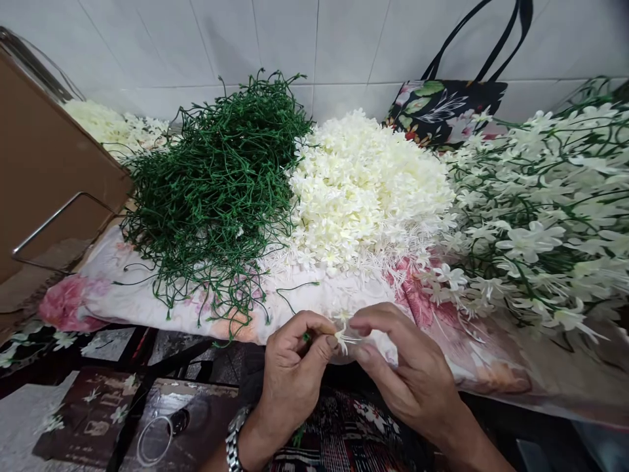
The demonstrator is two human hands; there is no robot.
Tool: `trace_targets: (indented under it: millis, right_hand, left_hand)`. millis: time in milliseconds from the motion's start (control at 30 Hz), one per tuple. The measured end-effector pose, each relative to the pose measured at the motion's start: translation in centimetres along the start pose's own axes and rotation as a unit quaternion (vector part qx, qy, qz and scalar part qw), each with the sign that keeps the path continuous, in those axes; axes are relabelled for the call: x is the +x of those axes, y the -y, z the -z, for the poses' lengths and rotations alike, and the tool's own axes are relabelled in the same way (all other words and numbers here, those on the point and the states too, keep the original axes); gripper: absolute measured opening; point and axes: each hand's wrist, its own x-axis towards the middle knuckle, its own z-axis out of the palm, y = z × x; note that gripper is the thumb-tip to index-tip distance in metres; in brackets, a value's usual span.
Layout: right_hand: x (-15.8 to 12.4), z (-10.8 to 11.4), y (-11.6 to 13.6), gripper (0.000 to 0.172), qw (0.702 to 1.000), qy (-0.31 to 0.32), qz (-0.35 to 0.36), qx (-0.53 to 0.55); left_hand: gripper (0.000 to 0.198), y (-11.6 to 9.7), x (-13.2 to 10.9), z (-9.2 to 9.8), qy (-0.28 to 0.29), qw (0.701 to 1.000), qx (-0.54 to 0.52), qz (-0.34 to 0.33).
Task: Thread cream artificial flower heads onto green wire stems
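Low in front of me, my left hand point(299, 367) pinches a small white artificial flower point(343, 341) between thumb and forefinger. A bit of green shows within the curled fingers, and thin white stamens stick out to the right. My right hand point(413, 373) is just beside it, thumb and forefinger apart around the stamen tips; nothing is plainly gripped there. Beyond my hands, a heap of green plastic stems point(221, 177) lies left of a heap of cream-white petal pieces point(363, 183). To the right, white flowers on green stems point(535, 236) are piled up.
A floral cloth point(187, 301) covers the work surface. The cardboard box point(49, 164) stands at the left near a bent metal rod point(46, 226). A black floral bag point(447, 111) leans against the tiled wall point(275, 39). A clear ring-shaped object point(140, 446) is below left.
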Motion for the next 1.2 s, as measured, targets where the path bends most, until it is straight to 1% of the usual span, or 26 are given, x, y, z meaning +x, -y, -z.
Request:
trace_targets:
  millis: [67, 100, 133, 200, 233, 300, 367, 433, 533, 633, 800, 900, 1100, 1200]
  right_hand:
    - [0.0, 0.1, 0.0, 0.034, 1.000, 0.023, -0.009, 0.008]
    - [0.0, 0.0, 0.0, 0.038, 0.999, 0.035, -0.006, 0.017]
    - [0.0, 0.0, -0.1, 0.035, 0.999, 0.045, -0.002, 0.029]
    - [0.0, -0.3, -0.2, 0.019, 0.998, 0.047, -0.001, 0.051]
    - [-0.1, -0.5, -0.2, 0.014, 0.998, 0.040, -0.006, 0.058]
    - [-0.2, -0.7, -0.4, 0.011, 0.998, 0.027, -0.020, 0.055]
    - [-0.2, -0.7, -0.6, 0.009, 0.998, 0.015, -0.033, 0.045]
    - [-0.3, -0.4, -0.7, 0.008, 0.998, 0.003, -0.050, 0.045]
    - [-0.2, 0.1, -0.7, 0.005, 0.996, -0.002, -0.069, 0.053]
    - [0.0, 0.6, -0.3, 0.006, 0.997, 0.004, -0.055, 0.061]
    - [0.5, 1.0, 0.5, 0.010, 0.995, 0.049, -0.025, 0.086]
    - [0.6, 1.1, 0.8, 0.011, 0.995, 0.064, -0.014, 0.076]
    - [1.0, 1.4, 1.1, 0.011, 0.995, 0.086, -0.004, 0.046]
    - [1.1, 1.3, 1.1, 0.012, 0.995, 0.092, 0.005, 0.027]
  left_hand:
    - [0.007, -0.1, 0.0, 0.1, -0.009, 1.000, 0.013, -0.002]
    - [0.007, -0.3, -0.1, 0.0, -0.008, 1.000, 0.020, -0.003]
    - [0.008, -0.5, -0.1, 0.0, -0.004, 1.000, 0.024, -0.003]
    - [0.009, -0.7, -0.2, 0.1, 0.014, 0.999, 0.028, -0.001]
    - [0.008, -0.7, -0.2, 0.1, 0.027, 0.999, 0.030, 0.001]
    - [0.010, -0.6, -0.4, 0.5, 0.064, 0.997, 0.035, 0.009]
    - [0.017, -0.3, -0.5, 0.9, 0.099, 0.994, 0.032, 0.021]
    - [0.024, -0.1, -0.6, 1.4, 0.116, 0.992, 0.028, 0.033]
    - [0.029, 0.0, -0.7, 1.7, 0.109, 0.993, 0.046, 0.027]
    - [0.028, 0.0, -0.7, 1.6, 0.099, 0.993, 0.069, 0.002]
    - [0.017, 0.1, -0.7, 1.2, 0.076, 0.996, 0.033, -0.014]
    - [0.017, 0.1, -0.8, 1.1, 0.072, 0.997, 0.031, -0.025]
    - [0.019, -0.3, -0.9, 0.8, 0.063, 0.998, 0.020, -0.003]
    - [0.019, -0.3, -1.0, 0.8, 0.064, 0.997, 0.033, 0.001]
